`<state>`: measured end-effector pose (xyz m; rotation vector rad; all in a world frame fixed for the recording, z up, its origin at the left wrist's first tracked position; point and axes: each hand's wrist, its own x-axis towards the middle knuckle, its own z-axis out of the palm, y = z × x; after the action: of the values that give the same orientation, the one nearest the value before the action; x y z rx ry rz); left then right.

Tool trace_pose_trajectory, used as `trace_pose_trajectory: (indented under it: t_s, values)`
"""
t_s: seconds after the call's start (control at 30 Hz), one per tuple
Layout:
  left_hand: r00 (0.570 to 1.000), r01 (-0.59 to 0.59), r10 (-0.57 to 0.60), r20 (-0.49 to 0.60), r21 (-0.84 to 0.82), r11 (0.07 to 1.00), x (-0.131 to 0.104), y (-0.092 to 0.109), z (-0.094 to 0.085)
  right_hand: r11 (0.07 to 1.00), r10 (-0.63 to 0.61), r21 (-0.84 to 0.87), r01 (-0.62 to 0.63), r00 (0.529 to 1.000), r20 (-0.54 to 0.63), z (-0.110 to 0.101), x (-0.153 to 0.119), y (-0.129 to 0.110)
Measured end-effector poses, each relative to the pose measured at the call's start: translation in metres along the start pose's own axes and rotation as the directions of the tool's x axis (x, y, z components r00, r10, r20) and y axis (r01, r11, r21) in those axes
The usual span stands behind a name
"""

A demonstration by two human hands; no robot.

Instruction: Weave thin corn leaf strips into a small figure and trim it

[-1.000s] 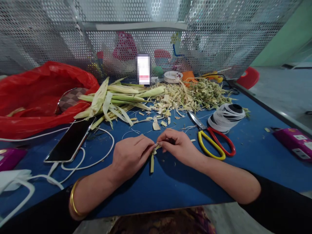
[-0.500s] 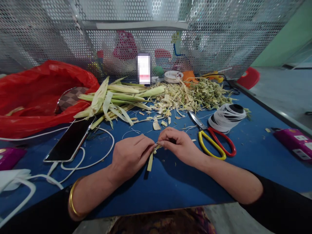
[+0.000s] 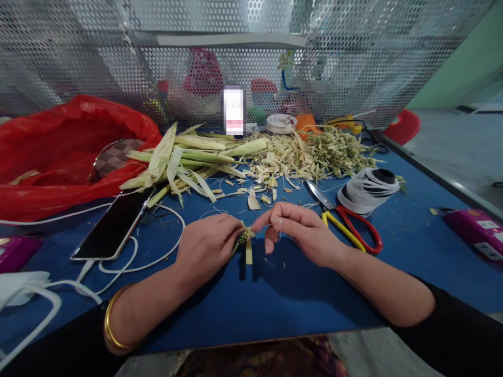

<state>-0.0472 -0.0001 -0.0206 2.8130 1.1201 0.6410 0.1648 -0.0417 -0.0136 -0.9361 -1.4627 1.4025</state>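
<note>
My left hand [image 3: 210,242] is closed on a small bundle of husk and green buds [image 3: 243,236], and a pale husk strip [image 3: 249,252] hangs down from it. Just to the right, my right hand [image 3: 301,230] has its thumb and forefinger pinched together, with a thin white thread seeming to run from them. Its other fingers are curled below, beside the bundle. Behind my right hand lie the scissors with one yellow and one red handle [image 3: 359,230], partly covered by that hand. The spool of white thread [image 3: 368,191] rests beyond them.
Corn husks [image 3: 196,152] and a heap of dried scraps and buds [image 3: 334,152] lie at the back. On the left are a red plastic bag [image 3: 78,123], a phone [image 3: 113,225] and white cables [image 3: 157,257]. A purple packet [image 3: 477,233] sits at the far right.
My right hand has moved right, away from my left hand, and its fingers have shifted. More of the green bundle shows at my left fingertips, and the husk strip now hangs straighter.
</note>
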Motion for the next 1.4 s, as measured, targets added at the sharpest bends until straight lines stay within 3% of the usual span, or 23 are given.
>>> trace_pose_trajectory:
  t_s: [0.07,0.13,0.27,0.33,0.43,0.5,0.57,0.63,0.83,0.97,1.1,1.17,1.27,1.4]
  values:
    - [0.998,0.05,-0.05,0.032,-0.009,0.999,0.001,0.0,0.0,0.998,0.056,0.033,-0.057,0.998,0.018,0.001,0.0,0.002]
    - [0.992,0.12,-0.116,0.046,-0.072,0.99,0.003,0.001,-0.001,0.993,0.104,-0.064,-0.104,0.994,-0.016,0.002,0.001,0.005]
    - [0.975,0.221,-0.217,0.054,-0.369,0.903,0.009,0.003,-0.003,0.943,0.109,-0.309,-0.122,0.992,-0.058,0.006,0.001,0.008]
    - [0.97,0.236,-0.231,0.081,-0.555,0.797,0.012,0.003,-0.003,0.928,0.087,-0.359,-0.1,0.995,-0.05,0.007,0.001,0.009]
    - [0.948,0.316,-0.214,0.235,-0.768,0.557,0.014,0.004,-0.004,0.916,0.086,-0.389,-0.095,0.995,-0.042,0.007,0.001,0.011]
    - [0.924,0.382,-0.166,0.344,-0.832,0.403,0.015,0.005,-0.003,0.908,0.092,-0.407,-0.101,0.995,-0.04,0.007,0.001,0.013]
    - [0.91,0.414,-0.126,0.396,-0.846,0.335,0.014,0.006,-0.003,0.899,0.092,-0.426,-0.098,0.995,-0.035,0.007,0.0,0.013]
    - [0.907,0.419,-0.121,0.404,-0.83,0.37,0.014,0.006,-0.003,0.89,0.091,-0.447,-0.094,0.995,-0.027,0.008,0.0,0.013]
    - [0.937,0.344,-0.174,0.304,-0.703,0.622,0.015,0.009,-0.004,0.809,0.074,-0.587,-0.045,0.997,0.025,0.01,-0.003,0.004]
    - [0.937,0.34,-0.177,0.303,-0.665,0.665,0.014,0.009,-0.004,0.778,0.078,-0.627,-0.029,0.996,0.051,0.011,-0.005,0.003]
    - [0.943,0.314,-0.157,0.292,-0.637,0.704,0.01,0.007,-0.003,0.822,0.046,-0.567,-0.045,0.999,-0.012,0.013,-0.004,0.009]
    - [0.963,0.257,-0.146,0.227,-0.615,0.745,0.008,0.007,-0.003,0.858,0.039,-0.511,-0.049,0.999,-0.03,0.015,-0.003,0.011]
    - [0.994,0.104,-0.106,0.03,-0.583,0.806,0.009,0.009,-0.005,0.902,0.008,-0.431,-0.01,1.0,-0.006,0.018,-0.001,0.01]
    - [0.988,0.082,-0.137,-0.068,-0.52,0.85,0.017,0.014,-0.011,0.949,-0.015,-0.315,0.005,0.999,-0.031,0.021,0.004,0.007]
